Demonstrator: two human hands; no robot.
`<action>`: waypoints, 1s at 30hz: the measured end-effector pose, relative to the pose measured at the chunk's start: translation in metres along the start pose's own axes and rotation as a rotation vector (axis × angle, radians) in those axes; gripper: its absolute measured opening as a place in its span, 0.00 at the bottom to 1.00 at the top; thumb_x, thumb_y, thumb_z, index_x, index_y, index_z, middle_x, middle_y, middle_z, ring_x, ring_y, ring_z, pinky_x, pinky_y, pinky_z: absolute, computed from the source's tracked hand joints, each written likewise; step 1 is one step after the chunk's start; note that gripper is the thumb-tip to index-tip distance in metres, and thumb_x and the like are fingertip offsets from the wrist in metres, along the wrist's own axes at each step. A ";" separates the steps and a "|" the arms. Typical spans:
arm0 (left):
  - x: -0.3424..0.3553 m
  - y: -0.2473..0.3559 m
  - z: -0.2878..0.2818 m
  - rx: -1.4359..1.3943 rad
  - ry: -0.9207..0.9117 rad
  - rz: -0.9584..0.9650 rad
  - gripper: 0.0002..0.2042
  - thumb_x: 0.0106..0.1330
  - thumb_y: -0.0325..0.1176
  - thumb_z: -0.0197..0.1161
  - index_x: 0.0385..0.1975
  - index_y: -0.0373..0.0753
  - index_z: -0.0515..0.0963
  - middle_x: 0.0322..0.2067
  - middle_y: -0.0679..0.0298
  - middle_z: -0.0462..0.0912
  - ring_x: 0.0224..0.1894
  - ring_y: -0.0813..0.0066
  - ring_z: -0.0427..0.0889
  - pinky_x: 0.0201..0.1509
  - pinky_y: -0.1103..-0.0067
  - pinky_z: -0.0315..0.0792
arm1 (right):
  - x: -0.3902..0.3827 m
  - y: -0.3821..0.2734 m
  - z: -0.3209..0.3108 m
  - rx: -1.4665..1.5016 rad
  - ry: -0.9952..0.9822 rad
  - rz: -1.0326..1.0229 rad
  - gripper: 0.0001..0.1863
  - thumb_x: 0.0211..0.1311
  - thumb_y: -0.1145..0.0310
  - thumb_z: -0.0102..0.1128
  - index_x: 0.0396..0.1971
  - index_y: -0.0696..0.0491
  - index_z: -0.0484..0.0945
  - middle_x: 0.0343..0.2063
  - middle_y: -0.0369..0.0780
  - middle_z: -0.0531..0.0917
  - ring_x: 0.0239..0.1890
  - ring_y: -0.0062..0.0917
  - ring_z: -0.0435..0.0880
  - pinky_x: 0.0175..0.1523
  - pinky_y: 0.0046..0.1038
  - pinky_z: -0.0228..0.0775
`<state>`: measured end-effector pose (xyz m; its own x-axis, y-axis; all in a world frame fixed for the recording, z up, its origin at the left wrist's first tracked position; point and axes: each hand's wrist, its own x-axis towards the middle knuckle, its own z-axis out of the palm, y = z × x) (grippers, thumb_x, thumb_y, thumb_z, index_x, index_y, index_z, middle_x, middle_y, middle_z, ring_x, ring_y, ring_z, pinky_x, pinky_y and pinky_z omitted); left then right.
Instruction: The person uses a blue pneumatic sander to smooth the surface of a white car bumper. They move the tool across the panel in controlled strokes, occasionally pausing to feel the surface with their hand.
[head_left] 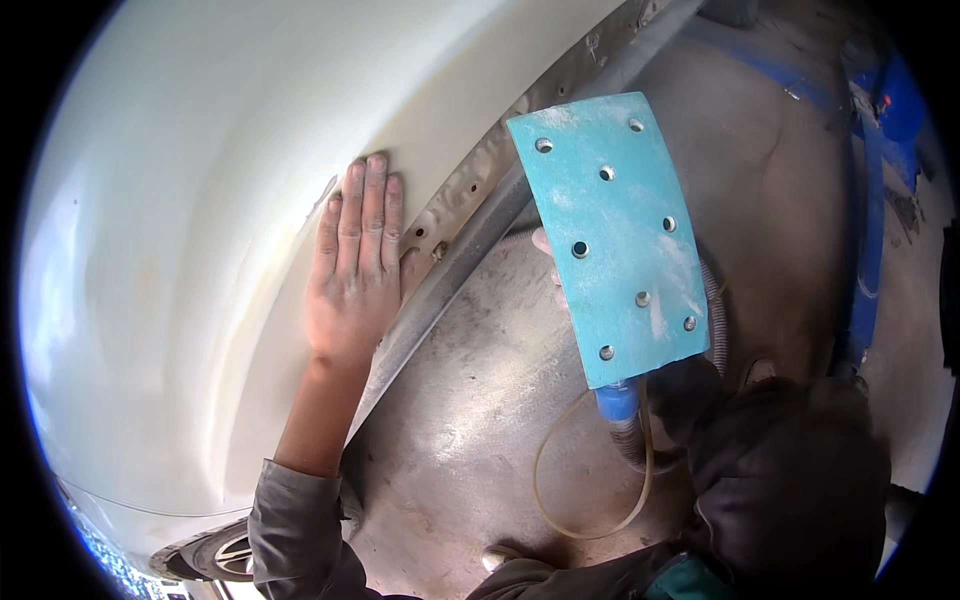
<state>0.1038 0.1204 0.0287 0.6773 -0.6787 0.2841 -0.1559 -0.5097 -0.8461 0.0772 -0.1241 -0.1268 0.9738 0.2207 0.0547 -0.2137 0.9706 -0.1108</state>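
Note:
My left hand (354,245) lies flat on the pale body panel (190,220) of a car, its fingers stretched out and pointing away, close to the panel's lower edge. To its right, my right hand (541,240) grips a sander, and only some fingertips show past the left side. The sander's face is turned up toward me and covered by a teal sanding sheet (620,215) with several round holes and white dust on it. It is held apart from the panel. A blue hose fitting (617,400) with a ribbed grey hose (630,445) joins its near end.
Along the panel's lower edge runs a bare metal sill (455,215) with holes. A thin yellowish tube (540,500) loops below the sander. The floor (450,400) is dusty. A blue metal frame (866,250) stands at the right, and a wheel (225,552) shows at the lower left.

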 end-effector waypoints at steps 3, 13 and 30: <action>-0.076 -0.002 -0.058 0.130 0.090 -0.038 0.31 0.74 0.48 0.43 0.70 0.32 0.56 0.71 0.52 0.56 0.73 0.57 0.55 0.75 0.65 0.52 | -0.062 0.031 0.011 -0.017 -0.033 0.025 0.23 0.64 0.55 0.46 0.46 0.58 0.77 0.40 0.44 0.83 0.39 0.27 0.84 0.44 0.27 0.79; -0.243 -0.082 -0.088 0.285 0.092 -0.001 0.28 0.75 0.42 0.47 0.68 0.29 0.58 0.68 0.46 0.62 0.69 0.49 0.63 0.71 0.62 0.60 | -0.114 0.104 0.058 0.030 -0.026 -0.074 0.22 0.68 0.54 0.45 0.44 0.58 0.78 0.38 0.44 0.84 0.38 0.25 0.85 0.44 0.26 0.80; -0.086 -0.041 -0.022 0.190 -0.027 0.136 0.34 0.70 0.47 0.49 0.68 0.26 0.56 0.69 0.43 0.57 0.72 0.47 0.57 0.75 0.60 0.52 | -0.085 0.116 0.008 0.175 -0.014 -0.348 0.27 0.63 0.54 0.48 0.54 0.60 0.72 0.46 0.47 0.81 0.45 0.30 0.83 0.50 0.31 0.77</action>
<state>0.0362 0.1886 0.0490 0.6788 -0.7184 0.1521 -0.1103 -0.3045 -0.9461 -0.0315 -0.0292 -0.1360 0.9895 -0.1248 0.0731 0.1182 0.9891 0.0882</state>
